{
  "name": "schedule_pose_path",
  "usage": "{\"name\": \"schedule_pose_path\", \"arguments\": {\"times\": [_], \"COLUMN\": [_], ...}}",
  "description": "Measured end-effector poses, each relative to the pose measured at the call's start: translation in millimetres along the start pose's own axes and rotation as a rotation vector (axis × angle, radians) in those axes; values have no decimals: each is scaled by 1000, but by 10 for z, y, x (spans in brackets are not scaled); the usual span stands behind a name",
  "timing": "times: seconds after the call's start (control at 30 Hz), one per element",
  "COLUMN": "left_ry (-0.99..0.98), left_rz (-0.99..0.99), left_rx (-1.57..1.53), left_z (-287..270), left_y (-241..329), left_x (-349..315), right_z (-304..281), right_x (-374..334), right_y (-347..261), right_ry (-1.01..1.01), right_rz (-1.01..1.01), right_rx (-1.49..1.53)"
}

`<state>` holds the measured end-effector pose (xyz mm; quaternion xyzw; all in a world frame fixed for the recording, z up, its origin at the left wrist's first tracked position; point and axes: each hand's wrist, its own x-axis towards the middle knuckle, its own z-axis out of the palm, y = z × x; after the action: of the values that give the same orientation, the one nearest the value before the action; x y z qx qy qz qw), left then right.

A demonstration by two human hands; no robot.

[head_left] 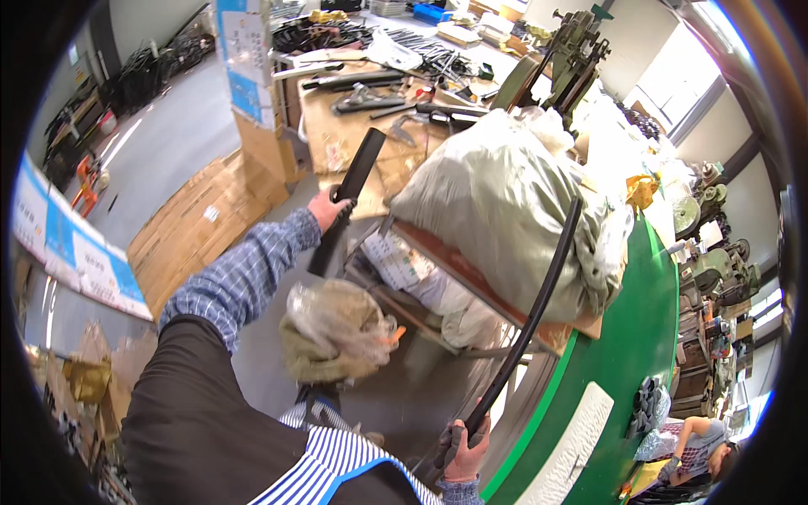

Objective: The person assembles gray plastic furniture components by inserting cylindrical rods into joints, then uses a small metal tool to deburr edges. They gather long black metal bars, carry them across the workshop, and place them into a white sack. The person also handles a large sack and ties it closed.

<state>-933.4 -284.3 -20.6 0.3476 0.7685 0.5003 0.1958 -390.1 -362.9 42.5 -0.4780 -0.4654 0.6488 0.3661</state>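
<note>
My left hand (326,209), in a dark fingertip glove, is closed around a thick black tube (362,164) that tilts up and away. Lower down, my right hand (464,452) is wrapped round the near end of a long, thin, slightly curved black tube (537,311). Its far end reaches up in front of a big grey-white sack (497,181). The sack rests on a board-topped stand, with papers and bags (404,263) on the level below. Under my left hand sits a khaki bundle (328,345) with clear plastic on it.
A cardboard-covered workbench (337,139) beyond my left hand bears black tubes and metal tools. To the right runs a green-topped table (627,353) with a white strip on it. Cardboard (194,210) lies at the left. A seated person (699,446) works at far right.
</note>
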Motion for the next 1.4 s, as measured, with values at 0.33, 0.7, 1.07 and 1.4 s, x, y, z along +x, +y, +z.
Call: {"name": "schedule_pose_path", "arguments": {"times": [0.33,0.7,1.07,1.4], "left_ry": [40,225,137,102], "left_rz": [150,62,70,739], "left_rx": [754,941,721,755], "left_z": [179,153,443,300], "left_y": [-323,-735,-1379,-1999], "left_x": [3555,3470,3154,4150], "right_z": [2355,4571,5045,2011], "right_x": [2399,5072,5113,1029], "right_y": [-335,-330,303,775], "right_ry": [-243,-340,-714,-402], "right_rz": [102,6,-313,-29], "right_rx": [31,65,-188,-747]}}
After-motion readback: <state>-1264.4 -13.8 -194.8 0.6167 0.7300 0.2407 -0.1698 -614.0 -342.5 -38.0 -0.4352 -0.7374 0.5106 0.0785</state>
